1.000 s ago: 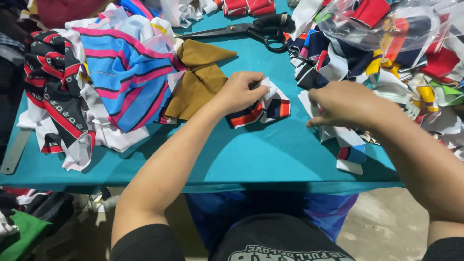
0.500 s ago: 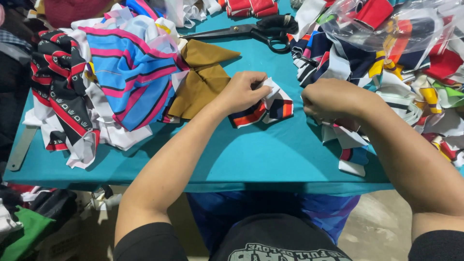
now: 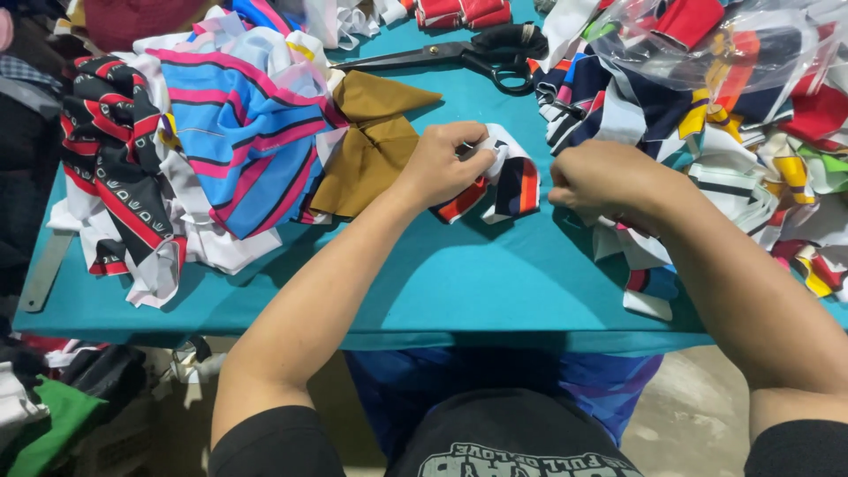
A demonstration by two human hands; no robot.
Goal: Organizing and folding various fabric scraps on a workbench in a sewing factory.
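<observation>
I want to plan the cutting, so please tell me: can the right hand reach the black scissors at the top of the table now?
Probably yes. The scissors lie uncovered on the teal table, just beyond the right hand, with nothing between them; that hand is closed on fabric scraps, though.

Sewing workshop, fabric scraps [image 3: 238, 132], shears [image 3: 459, 55]

Two hands are showing: one left hand [image 3: 444, 163] and one right hand [image 3: 601, 177]. One pair of black scissors [image 3: 459, 55] is lying on one teal bench [image 3: 459, 283]. One brown cloth [image 3: 371, 141] is sitting there, and one clear plastic bag [image 3: 751, 44]. The striped scraps are too many to count
</observation>
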